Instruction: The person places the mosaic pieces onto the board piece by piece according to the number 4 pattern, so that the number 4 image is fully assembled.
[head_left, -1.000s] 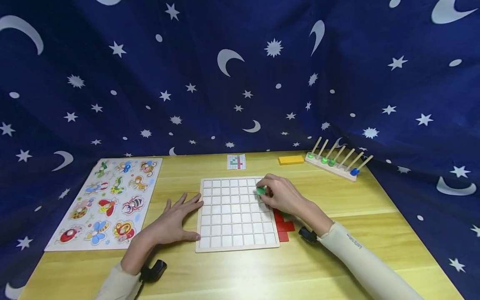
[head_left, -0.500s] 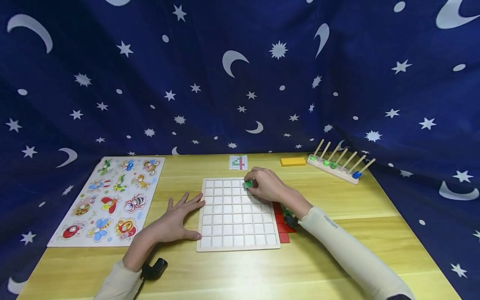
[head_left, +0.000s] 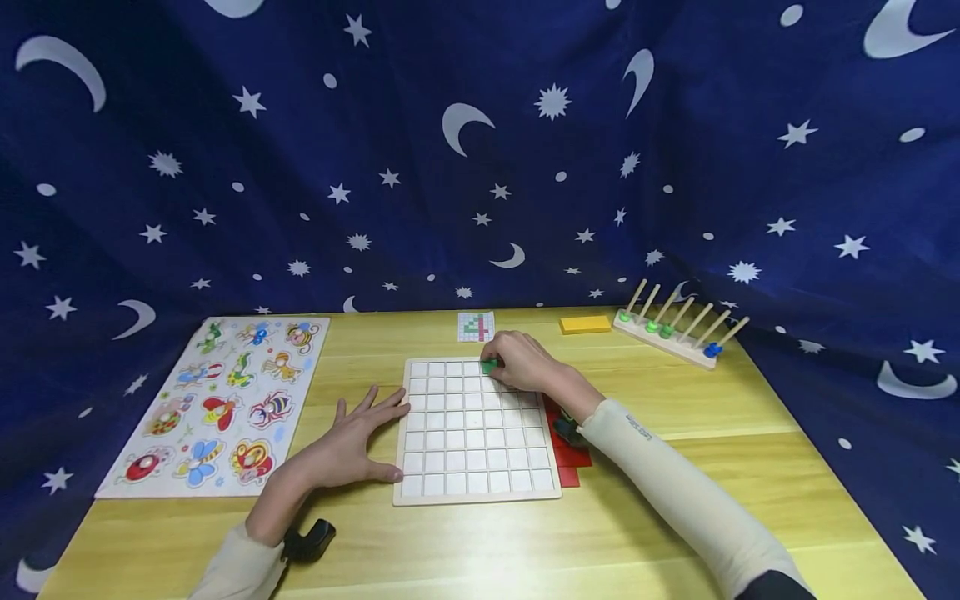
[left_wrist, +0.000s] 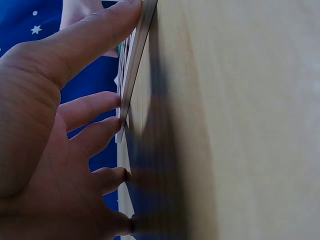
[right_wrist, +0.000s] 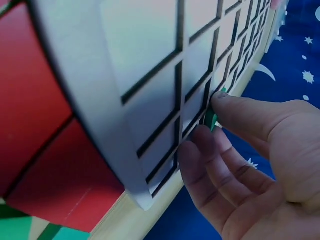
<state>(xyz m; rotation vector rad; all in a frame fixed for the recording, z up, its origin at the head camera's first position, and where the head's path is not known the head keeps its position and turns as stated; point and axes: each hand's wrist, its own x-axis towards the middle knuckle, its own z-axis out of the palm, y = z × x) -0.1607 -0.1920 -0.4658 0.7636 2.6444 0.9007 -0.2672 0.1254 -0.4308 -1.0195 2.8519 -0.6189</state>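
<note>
A white board with a raised wooden grid (head_left: pixel 455 433) lies in the middle of the table. My right hand (head_left: pixel 519 362) pinches a small green square tile (head_left: pixel 489 366) between thumb and fingers, right at the grid's back row. In the right wrist view the green tile (right_wrist: pixel 211 118) shows between the thumb and fingertips, tilted against the grid cells. My left hand (head_left: pixel 348 446) lies with fingers spread, thumb and fingertips touching the board's left edge. The left wrist view shows the left hand's fingers (left_wrist: pixel 95 135) straight along the board's side (left_wrist: pixel 134 65).
Red tiles (head_left: pixel 568 457) lie beside the board's right edge, partly under the right forearm. Behind the board is a small card with a green and red grid pattern (head_left: pixel 476 327). A yellow block (head_left: pixel 585 325), a peg stand (head_left: pixel 667 337) and an insect puzzle board (head_left: pixel 232 400) also stand around.
My right hand has moved left and back with the green tile, from the board's right side to the middle of its back row. The left hand stays at the left edge.
</note>
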